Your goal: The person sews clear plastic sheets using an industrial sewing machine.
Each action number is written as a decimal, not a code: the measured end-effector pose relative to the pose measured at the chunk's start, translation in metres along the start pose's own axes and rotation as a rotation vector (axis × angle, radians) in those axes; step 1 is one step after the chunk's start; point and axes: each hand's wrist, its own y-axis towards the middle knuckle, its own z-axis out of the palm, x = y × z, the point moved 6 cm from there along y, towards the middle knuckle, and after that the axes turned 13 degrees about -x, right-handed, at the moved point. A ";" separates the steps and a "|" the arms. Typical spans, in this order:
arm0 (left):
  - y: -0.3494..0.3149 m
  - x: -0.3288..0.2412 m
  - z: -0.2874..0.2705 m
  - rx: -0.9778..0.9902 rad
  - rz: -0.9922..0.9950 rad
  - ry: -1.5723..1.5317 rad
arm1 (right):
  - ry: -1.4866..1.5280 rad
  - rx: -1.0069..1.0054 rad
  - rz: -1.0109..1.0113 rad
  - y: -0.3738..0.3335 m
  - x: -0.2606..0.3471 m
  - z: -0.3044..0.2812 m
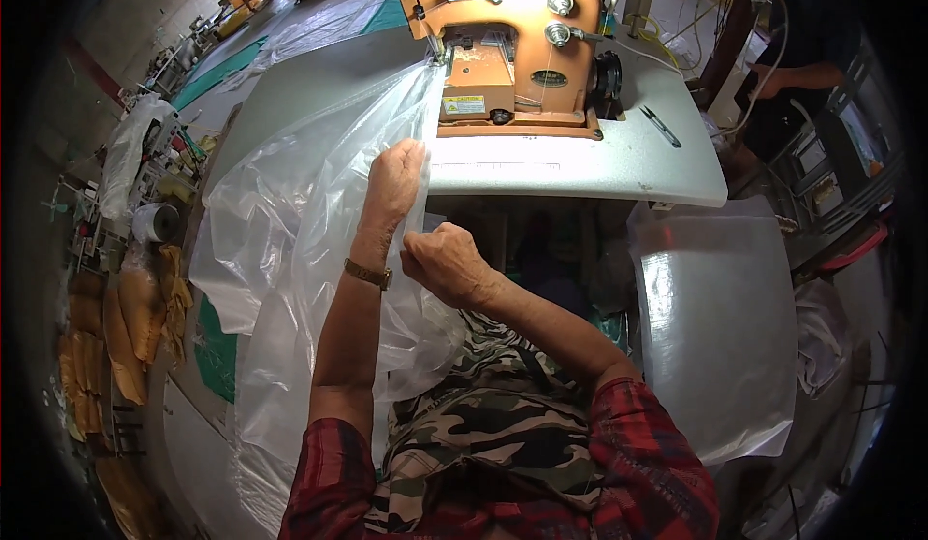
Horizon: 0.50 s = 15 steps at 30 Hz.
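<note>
A large sheet of translucent plastic [275,216] spreads over the left of the table and drapes down past my lap. Its right edge runs up to the needle area of an orange sewing machine [561,81]. My left hand [394,180], with a watch on its wrist, is closed on that edge just below the machine bed. Lower down and closer to me, my right hand [447,262] is closed on the same edge, its thumb side against the plastic. The fingertips of both hands are partly hidden.
The grey sewing table [667,177] carries small thread snips [660,126] right of the machine. A stack of translucent sheeting [715,327] hangs at my right. Yellow-brown bundles [138,318] and a thread cone [155,222] lie at the left. Another person [797,78] stands at the far right.
</note>
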 end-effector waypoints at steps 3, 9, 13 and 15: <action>-0.007 -0.007 0.000 -0.066 -0.011 -0.060 | 0.080 0.064 -0.084 0.004 -0.002 0.001; -0.003 -0.039 -0.017 -0.179 0.188 0.007 | 0.592 -0.419 0.578 0.012 -0.093 0.028; 0.002 -0.037 -0.012 -0.055 0.243 0.098 | 0.772 -0.431 0.119 0.048 -0.050 0.082; 0.002 -0.031 -0.012 -0.054 0.264 0.116 | 0.733 -0.363 0.076 0.047 -0.053 0.087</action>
